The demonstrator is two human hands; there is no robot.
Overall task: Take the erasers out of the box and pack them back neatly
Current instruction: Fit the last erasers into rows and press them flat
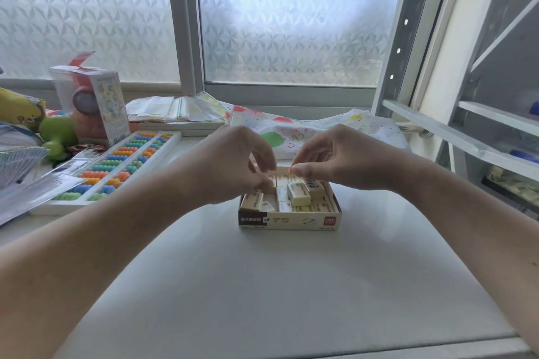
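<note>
Erasers [299,194] lie loose in the box [289,220] beneath my curled, empty-looking left hand [233,167] and right hand [335,160]; right nearer.

Bright daylight through frosted window [291,23], soft shadows, wide-angle edge distortion, slight blur

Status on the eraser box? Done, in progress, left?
Done: flat erasers line the box. In hand: left hand and right hand work over the box; exact grip unclear. Left: two loose erasers lie askew on top, one tilted eraser at left.
</note>
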